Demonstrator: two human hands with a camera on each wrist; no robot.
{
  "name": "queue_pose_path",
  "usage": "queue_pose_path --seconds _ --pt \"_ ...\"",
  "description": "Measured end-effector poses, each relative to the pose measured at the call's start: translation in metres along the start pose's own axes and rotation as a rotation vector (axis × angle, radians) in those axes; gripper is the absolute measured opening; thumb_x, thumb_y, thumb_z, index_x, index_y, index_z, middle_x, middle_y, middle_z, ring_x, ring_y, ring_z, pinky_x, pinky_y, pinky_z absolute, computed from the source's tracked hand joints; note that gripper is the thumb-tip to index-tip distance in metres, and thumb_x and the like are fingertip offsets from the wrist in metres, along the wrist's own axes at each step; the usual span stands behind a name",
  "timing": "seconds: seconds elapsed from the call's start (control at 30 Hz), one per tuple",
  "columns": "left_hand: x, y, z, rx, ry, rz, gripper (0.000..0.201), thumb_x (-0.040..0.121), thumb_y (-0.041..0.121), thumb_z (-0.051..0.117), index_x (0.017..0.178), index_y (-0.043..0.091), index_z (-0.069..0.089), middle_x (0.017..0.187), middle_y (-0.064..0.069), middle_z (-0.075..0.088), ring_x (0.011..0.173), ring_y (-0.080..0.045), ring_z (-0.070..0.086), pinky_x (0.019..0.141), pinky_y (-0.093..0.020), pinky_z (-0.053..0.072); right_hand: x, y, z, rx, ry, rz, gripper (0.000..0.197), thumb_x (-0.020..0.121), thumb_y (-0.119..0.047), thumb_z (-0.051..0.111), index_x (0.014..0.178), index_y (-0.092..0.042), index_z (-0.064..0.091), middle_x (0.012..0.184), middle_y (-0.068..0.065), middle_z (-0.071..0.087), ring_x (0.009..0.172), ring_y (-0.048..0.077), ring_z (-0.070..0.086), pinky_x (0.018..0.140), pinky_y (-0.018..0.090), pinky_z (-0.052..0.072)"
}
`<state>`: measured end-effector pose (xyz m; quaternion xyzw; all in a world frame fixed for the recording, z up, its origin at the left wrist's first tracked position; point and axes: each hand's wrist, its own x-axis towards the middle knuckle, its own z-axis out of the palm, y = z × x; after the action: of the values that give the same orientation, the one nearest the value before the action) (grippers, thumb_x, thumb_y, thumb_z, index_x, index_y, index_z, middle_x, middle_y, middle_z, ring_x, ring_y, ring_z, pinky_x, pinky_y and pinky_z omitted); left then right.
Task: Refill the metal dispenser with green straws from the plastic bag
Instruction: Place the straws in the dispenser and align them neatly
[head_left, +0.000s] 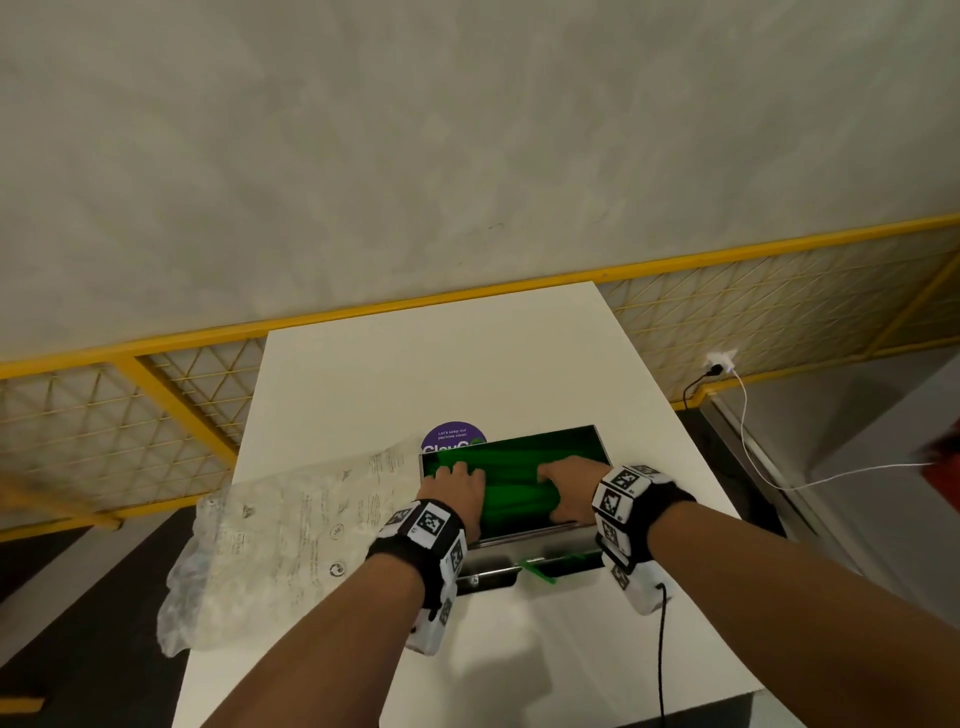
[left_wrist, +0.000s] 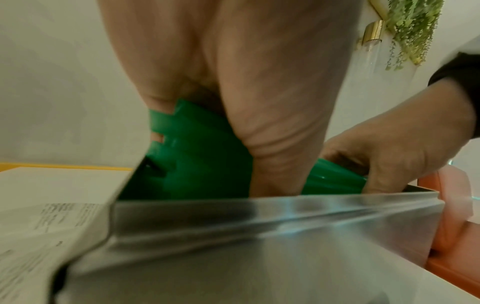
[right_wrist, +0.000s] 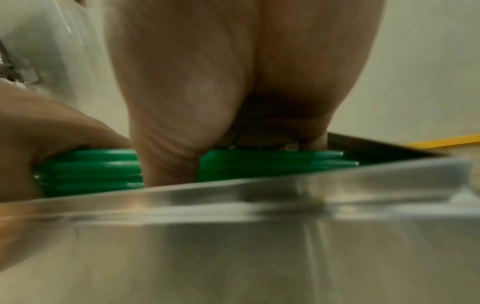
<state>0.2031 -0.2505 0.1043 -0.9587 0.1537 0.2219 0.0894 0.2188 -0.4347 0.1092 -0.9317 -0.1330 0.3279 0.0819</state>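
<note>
The open-topped metal dispenser (head_left: 524, 538) (left_wrist: 259, 226) (right_wrist: 233, 226) stands on the white table (head_left: 415, 364). A bundle of green straws (head_left: 514, 483) (left_wrist: 197, 160) (right_wrist: 259, 164) lies inside it. My left hand (head_left: 454, 486) (left_wrist: 246, 102) (right_wrist: 39, 133) grips the bundle's left end, thumb on the near side. My right hand (head_left: 566, 493) (left_wrist: 397, 148) (right_wrist: 233, 82) grips the right end the same way. One loose straw (head_left: 540, 569) pokes out of the dispenser's lower front slot. The clear plastic bag (head_left: 291, 535) lies crumpled to the left, apparently empty.
A round purple sticker (head_left: 452, 439) is on the table just behind the dispenser. The bag overhangs the table's left edge. A yellow mesh railing (head_left: 182, 395) runs behind the table. A wall socket with cables (head_left: 719, 364) is at the right, and a black cable (head_left: 662, 649) hangs from my right wrist.
</note>
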Motion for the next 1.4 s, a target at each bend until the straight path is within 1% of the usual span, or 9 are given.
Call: queue_pose_path --seconds 0.2,0.33,0.43,0.53,0.63,0.7,0.87,1.1,1.4 --pt "0.004 -0.008 0.0 -0.078 0.04 0.022 0.052 0.083 0.022 0.06 0.128 0.01 0.036 0.121 -0.012 0.057 0.112 -0.032 0.051 0.09 -0.041 0.043 0.002 0.006 -0.003 0.012 0.101 -0.032 0.068 0.075 -0.034 0.074 0.133 -0.023 0.041 0.13 0.007 0.047 0.116 0.026 0.048 0.096 0.04 0.046" --pt "0.004 -0.008 0.001 -0.069 0.047 0.021 0.05 0.086 0.025 0.057 0.128 0.007 0.039 0.126 -0.014 0.051 0.116 -0.032 0.048 0.093 -0.042 0.042 0.004 0.014 0.003 -0.035 0.06 -0.007 0.099 0.071 -0.04 0.075 0.148 -0.029 0.014 0.146 0.01 0.032 0.133 0.034 0.03 0.108 0.047 0.034" --pt "0.003 -0.01 0.002 -0.108 0.033 0.032 0.05 0.087 0.024 0.057 0.129 0.005 0.037 0.126 -0.016 0.051 0.115 -0.033 0.049 0.094 -0.041 0.043 0.01 0.014 0.007 -0.127 0.036 0.023 0.102 0.074 -0.042 0.072 0.15 -0.032 0.004 0.142 0.011 0.042 0.129 0.034 0.04 0.109 0.044 0.031" --pt "0.003 -0.014 0.0 -0.173 0.0 0.074 0.049 0.087 0.019 0.056 0.129 0.005 0.036 0.122 -0.016 0.055 0.11 -0.033 0.055 0.089 -0.038 0.045 0.01 0.011 0.009 -0.17 0.043 0.011 0.086 0.077 -0.036 0.069 0.147 -0.031 0.02 0.127 0.007 0.058 0.118 0.029 0.053 0.11 0.042 0.028" --pt "0.003 -0.019 -0.001 -0.249 -0.007 0.075 0.046 0.084 0.017 0.058 0.126 0.007 0.04 0.119 -0.014 0.058 0.108 -0.032 0.057 0.085 -0.035 0.046 0.006 0.011 0.004 -0.145 0.073 -0.011 0.061 0.077 -0.032 0.071 0.131 -0.024 0.046 0.119 0.006 0.062 0.107 0.028 0.06 0.096 0.039 0.046" --pt "0.003 -0.02 -0.001 -0.303 -0.011 0.063 0.042 0.081 0.016 0.062 0.119 0.009 0.048 0.117 -0.013 0.06 0.106 -0.03 0.058 0.084 -0.034 0.048 0.004 0.012 0.002 -0.112 0.105 -0.016 0.055 0.076 -0.031 0.073 0.126 -0.022 0.051 0.116 0.007 0.063 0.102 0.028 0.062 0.088 0.037 0.052" --pt "0.005 -0.017 -0.004 -0.314 -0.073 0.051 0.038 0.076 0.018 0.067 0.112 0.01 0.059 0.111 -0.011 0.064 0.102 -0.028 0.061 0.084 -0.034 0.052 -0.001 0.015 0.006 -0.112 0.171 -0.058 0.061 0.077 -0.032 0.071 0.131 -0.024 0.045 0.123 0.006 0.057 0.11 0.026 0.057 0.095 0.036 0.044" --pt "0.005 -0.022 -0.005 -0.343 0.011 0.036 0.044 0.074 0.018 0.066 0.117 0.015 0.055 0.116 -0.01 0.061 0.105 -0.028 0.06 0.084 -0.032 0.05 -0.003 0.02 0.009 -0.117 0.186 -0.084 0.079 0.077 -0.039 0.068 0.144 -0.031 0.026 0.134 0.004 0.047 0.121 0.026 0.046 0.103 0.039 0.034" --pt "-0.002 -0.016 -0.003 -0.177 -0.001 0.043 0.059 0.075 0.03 0.069 0.127 0.016 0.047 0.125 -0.008 0.054 0.117 -0.028 0.048 0.097 -0.039 0.041 -0.004 0.012 0.004 -0.104 0.098 -0.062 0.045 0.081 -0.022 0.063 0.124 -0.022 0.049 0.118 0.005 0.059 0.11 0.026 0.057 0.098 0.037 0.038"
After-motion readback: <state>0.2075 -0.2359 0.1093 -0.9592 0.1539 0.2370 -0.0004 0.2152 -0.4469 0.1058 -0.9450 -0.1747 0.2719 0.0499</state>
